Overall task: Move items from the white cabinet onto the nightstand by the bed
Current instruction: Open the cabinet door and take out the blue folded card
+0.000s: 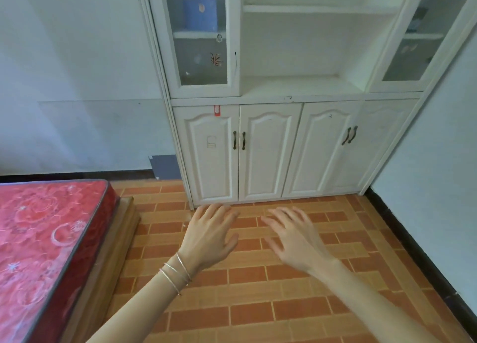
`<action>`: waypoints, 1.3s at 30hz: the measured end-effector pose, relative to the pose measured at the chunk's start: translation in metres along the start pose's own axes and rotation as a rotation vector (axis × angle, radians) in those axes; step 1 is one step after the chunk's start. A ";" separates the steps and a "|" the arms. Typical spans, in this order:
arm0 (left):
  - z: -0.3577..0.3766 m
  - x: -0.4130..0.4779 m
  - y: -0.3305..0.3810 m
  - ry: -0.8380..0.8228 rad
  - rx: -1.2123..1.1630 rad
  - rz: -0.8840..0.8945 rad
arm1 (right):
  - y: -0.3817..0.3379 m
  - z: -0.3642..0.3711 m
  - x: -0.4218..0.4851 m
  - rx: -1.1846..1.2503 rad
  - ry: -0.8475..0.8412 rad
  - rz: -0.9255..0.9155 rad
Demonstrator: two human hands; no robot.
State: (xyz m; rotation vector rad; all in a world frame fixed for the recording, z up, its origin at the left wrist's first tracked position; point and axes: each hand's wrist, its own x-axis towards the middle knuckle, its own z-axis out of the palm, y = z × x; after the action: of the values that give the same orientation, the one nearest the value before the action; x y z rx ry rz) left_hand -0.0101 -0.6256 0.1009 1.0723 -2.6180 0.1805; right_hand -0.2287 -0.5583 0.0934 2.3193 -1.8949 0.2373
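The white cabinet (271,102) stands against the far wall, its four lower doors closed. Its middle shelves hold nothing I can see. Behind the upper left glass door sits a blue box (200,13), with faint small items on the shelf below it. The upper right glass door shows dim objects I cannot identify. My left hand (209,235), with thin bangles at the wrist, and my right hand (294,235) are stretched forward over the floor, fingers spread, holding nothing. Both are well short of the cabinet. No nightstand is in view.
A bed with a red patterned mattress (38,252) on a wooden base fills the lower left. The brick-patterned floor (258,304) lies between bed and cabinet. A grey panel (165,166) leans on the wall beside the cabinet. A wall runs along the right.
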 end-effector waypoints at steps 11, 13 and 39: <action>0.026 0.135 -0.068 0.036 0.006 -0.017 | 0.068 0.006 0.141 -0.008 0.062 -0.029; 0.039 0.153 -0.085 0.030 -0.005 -0.009 | 0.075 0.014 0.165 0.000 0.048 -0.018; 0.106 0.451 -0.296 0.183 0.053 0.153 | 0.215 0.044 0.480 -0.096 0.220 0.035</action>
State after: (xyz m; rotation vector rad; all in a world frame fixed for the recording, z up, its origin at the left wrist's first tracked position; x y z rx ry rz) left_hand -0.1310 -1.1596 0.1477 0.8289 -2.5401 0.3658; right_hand -0.3441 -1.0699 0.1515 2.1038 -1.7994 0.3800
